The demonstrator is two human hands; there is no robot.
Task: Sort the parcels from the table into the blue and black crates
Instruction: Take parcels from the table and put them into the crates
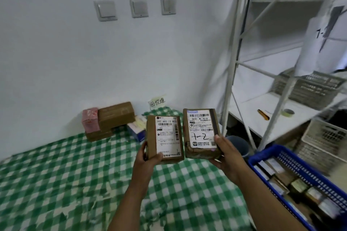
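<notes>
Head view: left hand [148,159] grips a labelled brown parcel [165,139] upright above the green-checked table [56,174], right hand [225,155] grips a second parcel marked "1-2" [201,133] just beside it, more parcels stacked far left by the wall [110,120], part-filled blue crate [293,157] near right.

Parcel stack [110,120] against far wall
</notes>
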